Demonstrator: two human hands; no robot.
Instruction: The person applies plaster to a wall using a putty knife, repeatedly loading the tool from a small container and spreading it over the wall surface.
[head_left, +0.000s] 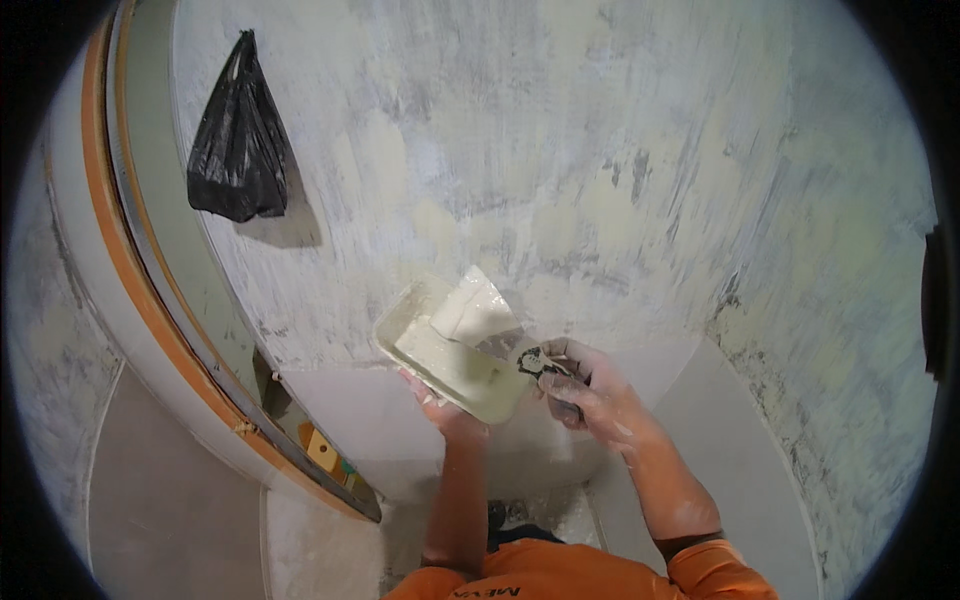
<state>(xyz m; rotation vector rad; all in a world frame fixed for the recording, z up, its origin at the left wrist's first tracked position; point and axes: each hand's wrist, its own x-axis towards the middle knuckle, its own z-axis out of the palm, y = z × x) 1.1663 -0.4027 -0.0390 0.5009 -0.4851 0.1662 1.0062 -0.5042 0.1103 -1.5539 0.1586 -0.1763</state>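
Observation:
My left hand (440, 408) supports a shallow rectangular tray (487, 405) from below, its fingertips curled at the near left edge. Off-white putty coats the inside of the tray. In my right hand (583, 388) is the handle of a putty knife (500, 345), with the fingers wrapped round it. The wide blade lies over the tray, and a thick layer of putty (472, 308) covers its broad end. Whether the blade touches the tray's bottom, I cannot tell. White smears mark my right hand and forearm.
Ahead stands a wall (480, 150) patchily coated in grey and white, with smooth pale panels (340, 410) lower down. A black plastic bag (238, 160) hangs on it at the upper left. An orange-edged door frame (150, 290) runs along the left. A dark object (937, 300) sits at the right rim.

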